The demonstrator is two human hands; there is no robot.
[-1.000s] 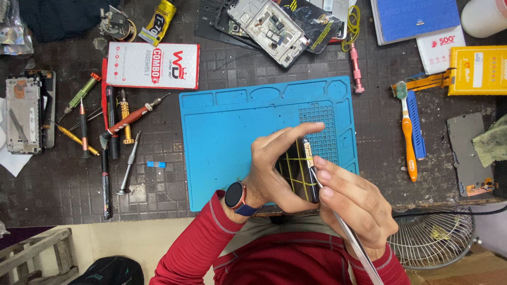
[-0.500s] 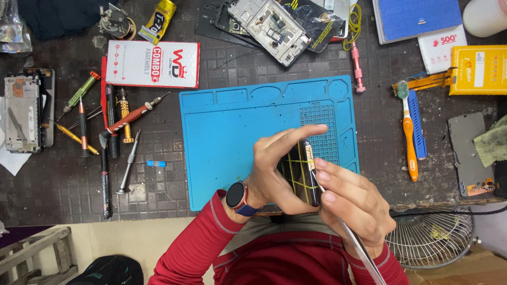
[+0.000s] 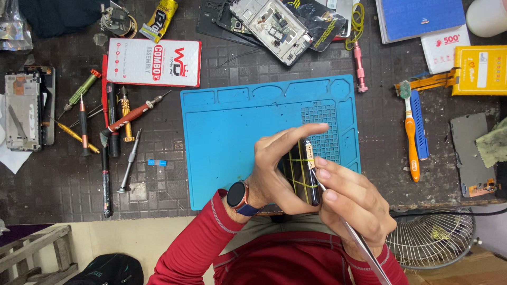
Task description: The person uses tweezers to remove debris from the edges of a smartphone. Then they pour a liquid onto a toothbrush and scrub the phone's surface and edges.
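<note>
My left hand [image 3: 280, 166] grips a dark phone [image 3: 303, 171] bound with yellow rubber bands, held on its edge over the near side of the blue work mat [image 3: 237, 132]. A watch sits on that wrist. My right hand [image 3: 351, 203] holds thin metal tweezers [image 3: 364, 248], their tip touching the phone's right edge. Both sleeves are red.
Several screwdrivers [image 3: 113, 124] lie left of the mat, beside a dismantled phone [image 3: 24, 111]. A red and white box [image 3: 153, 62] and opened phone parts [image 3: 274, 24] sit behind. A toothbrush [image 3: 409, 134], yellow box [image 3: 480, 68] and grey panel [image 3: 470, 153] lie right. A fan [image 3: 430, 237] stands below the table edge.
</note>
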